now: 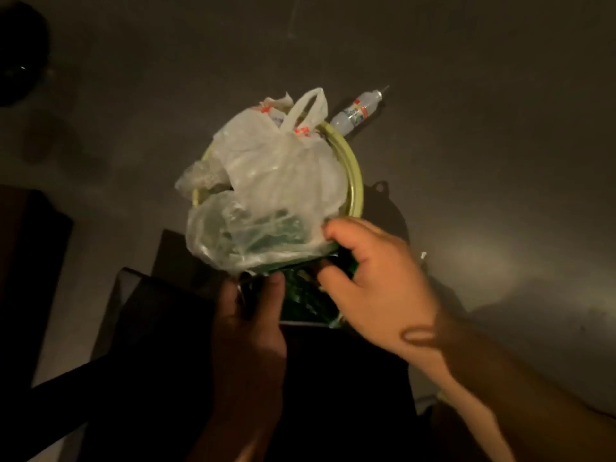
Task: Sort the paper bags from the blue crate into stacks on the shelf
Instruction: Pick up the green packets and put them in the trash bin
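A round pale-green bin (pixel 354 175) stands on the floor, stuffed with crumpled clear plastic bags (pixel 276 181). Below its near rim is a dark green, crinkled wrapper or bag (pixel 301 303). My right hand (pixel 376 281) curls its fingers over the bin's near edge, on the plastic and the green item. My left hand (pixel 251 325) is in shadow, closed on a dark thing at the bin's lower left edge; what it is cannot be made out. No blue crate, paper bag or shelf shows in this dim view.
A plastic bottle (pixel 358 111) lies on the grey floor just behind the bin. Dark furniture edges (pixel 160 315) fill the lower left. A dark shape (pixel 20 55) sits at the top left corner. The room is dim.
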Tool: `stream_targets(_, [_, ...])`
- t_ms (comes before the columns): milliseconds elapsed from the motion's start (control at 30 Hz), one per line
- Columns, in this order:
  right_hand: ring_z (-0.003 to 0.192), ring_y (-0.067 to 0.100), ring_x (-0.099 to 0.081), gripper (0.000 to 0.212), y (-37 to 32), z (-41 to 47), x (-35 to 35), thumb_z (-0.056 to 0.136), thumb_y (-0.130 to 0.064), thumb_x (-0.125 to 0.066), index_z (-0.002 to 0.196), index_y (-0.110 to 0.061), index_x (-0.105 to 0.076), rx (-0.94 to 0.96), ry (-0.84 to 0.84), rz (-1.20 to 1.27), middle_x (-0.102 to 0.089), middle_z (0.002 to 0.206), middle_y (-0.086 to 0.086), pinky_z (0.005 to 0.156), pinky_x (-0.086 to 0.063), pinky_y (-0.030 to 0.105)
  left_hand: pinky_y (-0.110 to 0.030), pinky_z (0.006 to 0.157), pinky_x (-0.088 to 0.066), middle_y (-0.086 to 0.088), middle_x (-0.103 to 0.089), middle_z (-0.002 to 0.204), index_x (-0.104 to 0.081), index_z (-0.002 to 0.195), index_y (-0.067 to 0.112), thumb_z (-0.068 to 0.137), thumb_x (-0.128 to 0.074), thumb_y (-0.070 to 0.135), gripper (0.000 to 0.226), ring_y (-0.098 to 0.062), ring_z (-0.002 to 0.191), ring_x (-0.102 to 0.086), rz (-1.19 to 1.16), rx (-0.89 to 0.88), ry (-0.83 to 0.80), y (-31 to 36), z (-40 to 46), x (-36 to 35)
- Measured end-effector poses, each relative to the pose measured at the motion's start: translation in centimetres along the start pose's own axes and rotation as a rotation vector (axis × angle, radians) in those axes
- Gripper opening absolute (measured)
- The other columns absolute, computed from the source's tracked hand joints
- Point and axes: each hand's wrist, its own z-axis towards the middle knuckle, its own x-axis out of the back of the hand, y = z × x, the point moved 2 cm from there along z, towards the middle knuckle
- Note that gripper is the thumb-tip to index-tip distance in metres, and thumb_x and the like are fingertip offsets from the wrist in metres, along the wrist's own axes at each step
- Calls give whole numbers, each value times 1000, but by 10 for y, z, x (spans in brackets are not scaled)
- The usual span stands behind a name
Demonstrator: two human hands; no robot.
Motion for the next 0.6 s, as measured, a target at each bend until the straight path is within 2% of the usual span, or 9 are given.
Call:
stream_targets(100, [98, 24, -58, 30, -4, 18, -40, 73, -7, -68, 102, -11, -72, 62, 45, -101, -60, 100, -3, 86, -44, 24, -38, 99, -51, 6, -66, 124, -57, 122, 29, 91, -73, 35, 36, -15, 114, -64, 118, 100, 236, 1, 15, 28])
stream_targets(167, [104, 34, -50, 31, 2, 22, -61, 65, -14, -70, 95, -15, -75, 69, 107, -280, -61, 106, 10, 88, -46, 38, -34, 83, -52, -2, -67, 111, -59, 116, 18, 91, -73, 36, 34, -19, 98, -65, 190, 76, 341, 2, 23, 38])
stream_targets(200, [104, 32, -43, 30, 6, 24, -68, 63, -17, -72, 92, -19, -75, 38, 128, -377, -57, 106, 12, 86, -42, 42, -29, 74, -49, -3, -66, 104, -60, 110, 19, 92, -72, 36, 28, -17, 90, -64, 248, 44, 338, 1, 25, 39])
stream_targets(267, [96, 27, -36, 31, 17, 26, -73, 64, -16, -77, 93, -25, -74, -9, 106, -511, -48, 99, 8, 82, -28, 39, -22, 67, -44, 2, -64, 100, -57, 96, 32, 95, -68, 33, 11, -5, 83, -60, 321, -17, 236, -4, 27, 32])
stream_targets(333, [93, 29, -46, 29, 23, 29, -79, 69, -16, -76, 97, -24, -74, 16, 24, -598, -50, 92, 4, 76, -22, 37, -17, 73, -48, 9, -64, 103, -55, 95, 40, 97, -66, 31, 14, 3, 88, -60, 395, -177, 111, -10, 32, 23])
stream_targets(400, [95, 31, -59, 24, 29, 34, -84, 76, -20, -66, 99, -20, -73, 16, -43, -633, -59, 94, 5, 78, -24, 38, -16, 85, -49, 8, -62, 111, -57, 104, 39, 97, -62, 29, 14, 2, 99, -60, 469, -405, 32, -18, 42, 18])
stream_targets(467, [103, 33, -61, 24, 34, 38, -87, 84, -23, -62, 104, -17, -73, -27, -106, -598, -64, 104, 8, 85, -27, 36, -30, 98, -48, -8, -63, 121, -65, 119, 14, 95, -60, 22, 26, -17, 112, -58, 618, -645, -44, -31, 56, 13])
stream_targets(533, [107, 33, -59, 35, 40, 36, -87, 87, -25, -56, 117, -13, -70, -68, -161, -503, -63, 110, 9, 93, -34, 37, -37, 107, -42, -28, -66, 119, -65, 120, -10, 96, -58, 14, 35, -32, 119, -54, 796, -881, -40, -45, 72, 7])
stream_targets(600, [107, 36, -61, 46, 43, 27, -84, 83, -21, -54, 127, -11, -64, -64, -124, -405, -64, 112, 12, 95, -44, 43, -33, 109, -36, -32, -70, 110, -68, 112, -13, 98, -51, 11, 32, -32, 113, -54, 849, -944, -116, -43, 87, 1])
